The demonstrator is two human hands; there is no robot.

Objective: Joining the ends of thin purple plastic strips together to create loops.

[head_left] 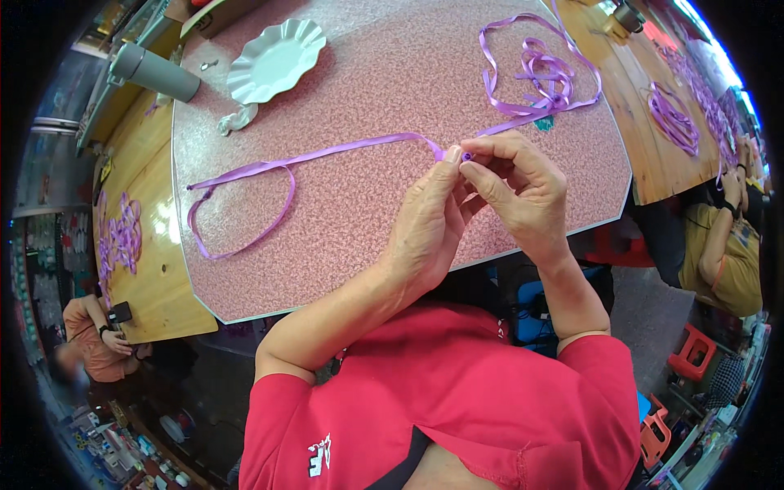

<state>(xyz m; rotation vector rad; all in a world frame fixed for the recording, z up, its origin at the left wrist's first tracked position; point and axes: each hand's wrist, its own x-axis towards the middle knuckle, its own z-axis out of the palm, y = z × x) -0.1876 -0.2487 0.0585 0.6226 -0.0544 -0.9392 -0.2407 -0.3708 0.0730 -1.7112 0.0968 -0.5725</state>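
Nearest to the head camera is the person's red shirt [457, 392] with a small white printed mark on its left chest, and from it both forearms rise to the edge of the pink speckled desk [359, 204]. The left hand [425, 224] and the right hand [518, 192] are close together, fingertips almost touching, and both pinch the purple ribbon [351, 149] at one small folded point just above the desk edge. From this point one end of the ribbon runs left over the desk and closes in a loose loop, and the other end runs up to a tangled heap of the same ribbon [543, 77] near the far right corner. I judge that the small fold could slip out of the fingertips, because the ribbon looks smooth and the grip is only by the tips; a pull on the long end could also drag the heap into a tighter knot. A white fluted paper plate [273, 59] lies far left on the desk, with a crumpled white wrapper [237, 119] just beside it and a grey cylinder bottle [155, 72] at the desk's corner. No readable label or sign shows on these. More purple ribbon pieces [121, 237] lie on the wooden side table at the left.
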